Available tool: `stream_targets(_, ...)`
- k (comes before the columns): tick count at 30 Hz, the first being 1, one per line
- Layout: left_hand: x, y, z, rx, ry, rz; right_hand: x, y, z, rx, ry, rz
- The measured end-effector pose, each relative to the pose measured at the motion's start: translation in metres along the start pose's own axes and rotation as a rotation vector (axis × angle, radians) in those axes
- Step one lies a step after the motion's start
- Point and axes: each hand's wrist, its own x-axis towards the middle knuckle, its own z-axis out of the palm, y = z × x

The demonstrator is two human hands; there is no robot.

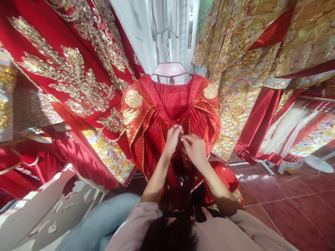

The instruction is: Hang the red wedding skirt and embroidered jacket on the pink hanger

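A red pleated gown (167, 97) with gold embroidered round medallions and beaded shoulder pieces hangs from a hanger (170, 69) with a metal hook. At the bottom of its V neckline, my left hand (172, 140) is closed, thumb and fingers pinching the front edge. Close beside it, my right hand (194, 148) is also closed, with thumb and fingertips pressed together. Whatever small thing lies between the right fingertips is too small to make out. The two hands nearly touch in front of the gown's chest.
Red fabric with silver-gold sequin work (75, 76) hangs at the left, and gold patterned garments (235, 80) hang at the right. A white cut-out panel (52, 212) stands at the lower left. Red floor tiles (288, 205) and a white stand base (319, 164) show at the right.
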Motion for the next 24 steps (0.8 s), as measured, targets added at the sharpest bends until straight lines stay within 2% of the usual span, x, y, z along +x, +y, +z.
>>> stream_targets(2, -0.006, 0.004, -0.004, 0.211, 0.103, 0.067, 0.007, 0.004, 0.003, 0.002, -0.045, 0.037)
stream_targets(4, -0.013, 0.008, -0.009, 0.456, 0.192, 0.133, 0.016, 0.008, 0.011, 0.103, -0.052, 0.065)
stream_targets(7, -0.02, 0.013, -0.013, 0.671, 0.344, 0.229, 0.032, 0.012, 0.026, 0.533, -0.037, 0.152)
stream_targets(10, -0.021, 0.011, -0.017, 0.613, 0.321, 0.223, 0.044, 0.005, 0.035, 1.093, -0.14, 0.341)
stream_targets(13, -0.021, 0.006, -0.019, 0.488, 0.234, 0.208, 0.048, -0.006, 0.035, 1.445, -0.261, 0.464)
stream_targets(16, -0.022, 0.005, -0.021, 0.443, 0.142, 0.225, 0.047, -0.013, 0.032, 1.505, -0.256, 0.478)
stream_targets(20, -0.022, 0.011, -0.023, 0.294, -0.016, 0.226, 0.042, -0.014, 0.03, 1.402, -0.159, 0.405)
stream_targets(24, -0.02, 0.017, -0.026, 0.29, -0.058, 0.228, 0.038, -0.008, 0.031, 1.35, -0.1, 0.37)
